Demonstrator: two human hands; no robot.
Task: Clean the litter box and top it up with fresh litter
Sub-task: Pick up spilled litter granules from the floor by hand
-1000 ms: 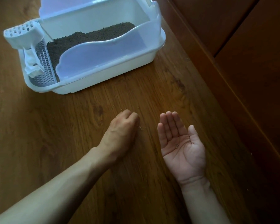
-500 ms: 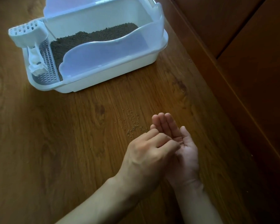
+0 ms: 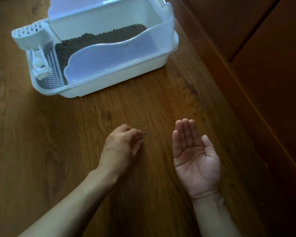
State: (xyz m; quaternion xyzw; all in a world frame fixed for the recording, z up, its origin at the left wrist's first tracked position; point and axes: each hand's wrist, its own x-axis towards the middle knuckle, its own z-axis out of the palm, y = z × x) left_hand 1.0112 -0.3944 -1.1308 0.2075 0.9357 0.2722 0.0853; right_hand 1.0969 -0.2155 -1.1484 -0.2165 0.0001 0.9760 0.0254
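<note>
Left hand: back at spilled granules, fingers curled over them; a pinch, whether gripped I cannot tell.
Right hand: flat, cupped, holds a few (spill cleanup unfinished).

My left hand is reaching forward palm down, its fingers curling at their tips. I am holding my right hand flat, palm up, fingers straight together.

White litter box with translucent guard, holding dark litter; slotted scoop hung at left end; stray pellets scattered on floor nearby.
</note>
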